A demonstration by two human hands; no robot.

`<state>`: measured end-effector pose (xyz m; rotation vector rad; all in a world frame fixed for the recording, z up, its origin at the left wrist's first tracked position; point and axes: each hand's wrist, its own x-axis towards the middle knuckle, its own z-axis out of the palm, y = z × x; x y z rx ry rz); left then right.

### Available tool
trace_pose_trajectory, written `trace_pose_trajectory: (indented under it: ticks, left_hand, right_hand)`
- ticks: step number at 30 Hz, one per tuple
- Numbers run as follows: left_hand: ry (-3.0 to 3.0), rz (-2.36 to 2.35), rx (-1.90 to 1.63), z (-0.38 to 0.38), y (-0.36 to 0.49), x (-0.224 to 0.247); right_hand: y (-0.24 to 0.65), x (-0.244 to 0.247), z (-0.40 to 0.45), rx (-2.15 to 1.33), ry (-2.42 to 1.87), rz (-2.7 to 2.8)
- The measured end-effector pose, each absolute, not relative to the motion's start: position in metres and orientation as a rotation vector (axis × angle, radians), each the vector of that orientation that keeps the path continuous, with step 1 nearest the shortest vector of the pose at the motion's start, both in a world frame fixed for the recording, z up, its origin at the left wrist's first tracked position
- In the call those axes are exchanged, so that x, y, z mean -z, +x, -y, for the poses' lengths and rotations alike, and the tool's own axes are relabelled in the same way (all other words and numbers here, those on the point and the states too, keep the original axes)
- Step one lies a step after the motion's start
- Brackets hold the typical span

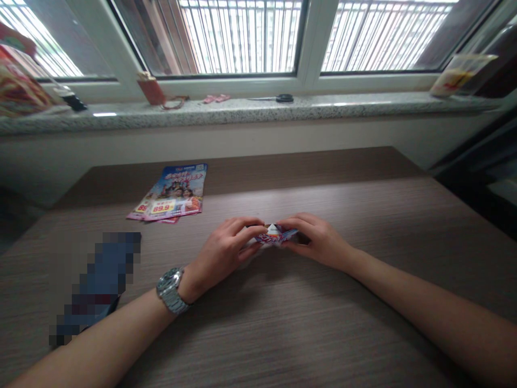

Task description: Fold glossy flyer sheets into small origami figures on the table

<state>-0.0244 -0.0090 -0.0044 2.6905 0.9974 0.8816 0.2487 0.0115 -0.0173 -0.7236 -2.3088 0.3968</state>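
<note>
Folded paper (270, 237), small and brightly printed, sits between my hands near the middle of the table (274, 328). Cannot tell whether its underside touches the wood. My left hand (228, 245) is curled mostly closed, thumb and fingers pinching the left end. My right hand (321, 237) has the right end the same way, only a thin gap between thumb and fingers. A white point stands up between the two grips.

Risks, as I judge them: uneven pull from the two sides could tear the paper or skew its creases; squeezing too hard could crush the raised point; a loose pinch might let the layers spring apart. My fingertips cover both ends, so a slipped edge could go unnoticed. Flyers (177, 191) lie beyond my left hand, well clear of either elbow.
</note>
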Motion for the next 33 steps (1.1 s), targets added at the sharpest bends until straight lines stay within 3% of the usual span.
trace_pose_trajectory:
  ticks: [16,33]
  left_hand:
    - [2.75,-0.976,-0.93,0.0089,-0.0236,0.0073]
    - [2.472,-0.97,-0.874,0.0124,-0.0203,0.01]
  right_hand:
    - [0.2476,0.0169,-0.0084,-0.584,-0.714,2.238]
    - [0.2489,0.0169,-0.0053,-0.393,-0.675,2.321]
